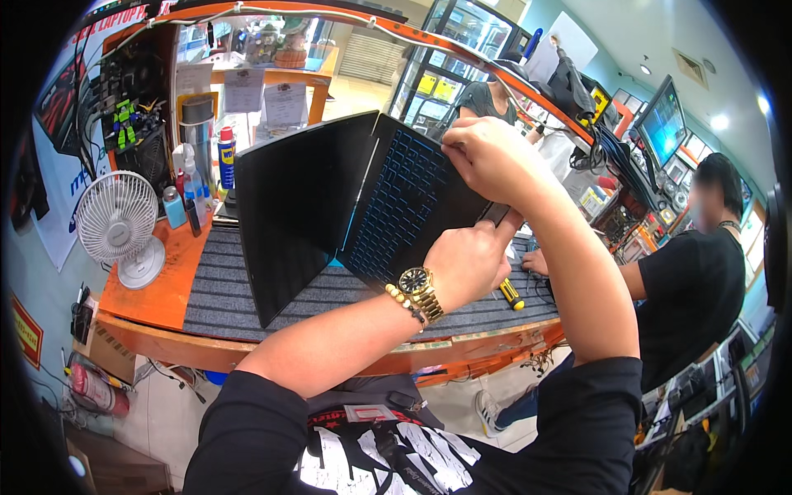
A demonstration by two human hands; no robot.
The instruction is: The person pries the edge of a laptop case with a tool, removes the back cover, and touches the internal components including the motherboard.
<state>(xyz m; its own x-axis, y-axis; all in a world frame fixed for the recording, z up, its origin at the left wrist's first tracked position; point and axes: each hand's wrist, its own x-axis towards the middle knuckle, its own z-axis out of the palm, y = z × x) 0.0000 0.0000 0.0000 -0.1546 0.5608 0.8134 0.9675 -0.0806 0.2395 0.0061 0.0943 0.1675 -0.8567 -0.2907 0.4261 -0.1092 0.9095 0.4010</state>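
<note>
A black open laptop (396, 206) stands tilted on its side over a grey striped mat (223, 280). Its dark screen (301, 214) faces left, and blue light edges the keys of its keyboard. My right hand (499, 161) pinches the upper outer corner of the keyboard half. Lower along that same edge, by the touchpad, my left hand (466, 264) grips the base; some of its fingers are hidden behind it. A gold watch (415, 283) and beaded bracelets circle my left wrist. Just right of my left hand, a yellow and black screwdriver (511, 294) lies on the mat.
A white fan (118, 216) stands at the bench's left end. Beside it are a blue spray can (226, 157) and several bottles. An orange shelf edge (412, 40) crosses above the bench. A person in black (693, 280) sits close on my right; another stands beyond the bench.
</note>
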